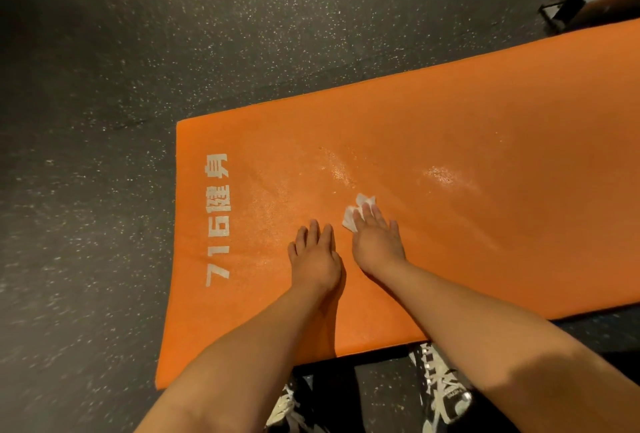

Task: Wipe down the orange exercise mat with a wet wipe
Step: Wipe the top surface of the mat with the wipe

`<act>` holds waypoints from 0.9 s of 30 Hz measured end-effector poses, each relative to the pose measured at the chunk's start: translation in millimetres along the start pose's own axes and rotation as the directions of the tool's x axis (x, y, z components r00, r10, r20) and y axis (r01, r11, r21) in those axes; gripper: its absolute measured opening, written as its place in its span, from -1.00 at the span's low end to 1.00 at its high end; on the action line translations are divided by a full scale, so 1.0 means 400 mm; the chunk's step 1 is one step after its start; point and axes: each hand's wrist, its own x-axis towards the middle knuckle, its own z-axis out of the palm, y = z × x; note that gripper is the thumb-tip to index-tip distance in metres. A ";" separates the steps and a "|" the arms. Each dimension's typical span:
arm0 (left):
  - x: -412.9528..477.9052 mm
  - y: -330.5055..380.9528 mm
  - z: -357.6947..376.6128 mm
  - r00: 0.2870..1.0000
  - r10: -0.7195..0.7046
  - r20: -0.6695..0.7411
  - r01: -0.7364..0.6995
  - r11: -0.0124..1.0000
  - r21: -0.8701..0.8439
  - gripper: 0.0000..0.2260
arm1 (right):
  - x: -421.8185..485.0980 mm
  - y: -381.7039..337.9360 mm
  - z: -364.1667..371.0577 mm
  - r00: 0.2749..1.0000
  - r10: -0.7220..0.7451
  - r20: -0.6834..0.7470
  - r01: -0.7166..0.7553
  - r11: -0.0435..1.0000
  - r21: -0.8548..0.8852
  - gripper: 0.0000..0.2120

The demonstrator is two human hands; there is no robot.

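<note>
The orange exercise mat (450, 141) lies flat on the floor and carries white printed lettering near its left end. My right hand (377, 242) presses a crumpled white wet wipe (356, 212) onto the mat with straight fingers; most of the wipe sticks out beyond the fingertips. My left hand (315, 256) rests flat on the mat just to the left, fingers straight, holding nothing. Shiny wet streaks show on the mat beyond both hands.
Dark speckled rubber floor (121, 68) surrounds the mat on the left and far side. My two black-and-white sneakers (440, 394) stand at the mat's near edge. Dark metal equipment frames (575, 6) sit at the top right corner.
</note>
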 end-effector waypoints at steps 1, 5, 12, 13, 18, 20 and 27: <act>-0.013 0.004 0.004 1.000 0.000 -0.006 0.000 1.000 0.001 -0.50 | -0.015 -0.009 0.007 0.999 -0.030 0.022 0.030 0.999 0.014 -0.39; -0.061 0.022 0.021 0.999 -0.033 0.006 0.034 0.997 -0.071 -0.54 | -0.059 -0.020 0.030 0.971 -0.229 0.071 0.230 0.973 0.001 -0.45; -0.079 0.025 0.020 0.996 -0.023 0.082 0.026 0.999 -0.046 -0.51 | -0.089 0.021 0.023 0.999 0.046 0.013 -0.046 0.999 0.018 -0.39; -0.081 0.026 0.020 0.996 -0.019 0.090 0.024 0.998 -0.059 -0.51 | -0.105 0.004 0.031 0.999 0.001 0.039 -0.002 1.000 0.017 -0.40; -0.092 0.026 0.024 0.996 0.011 0.084 -0.002 0.995 -0.101 -0.52 | -0.113 0.019 0.043 0.975 -0.205 0.088 0.211 0.975 -0.066 -0.46; -0.093 0.018 0.025 0.996 0.015 0.089 -0.008 0.997 -0.076 -0.51 | -0.101 0.049 0.020 0.997 -0.060 0.056 0.065 0.994 -0.091 -0.42; -0.084 0.013 0.028 0.998 0.022 0.060 -0.016 0.994 -0.106 -0.52 | -0.110 -0.030 0.047 0.985 -0.141 0.101 0.138 0.990 0.036 -0.44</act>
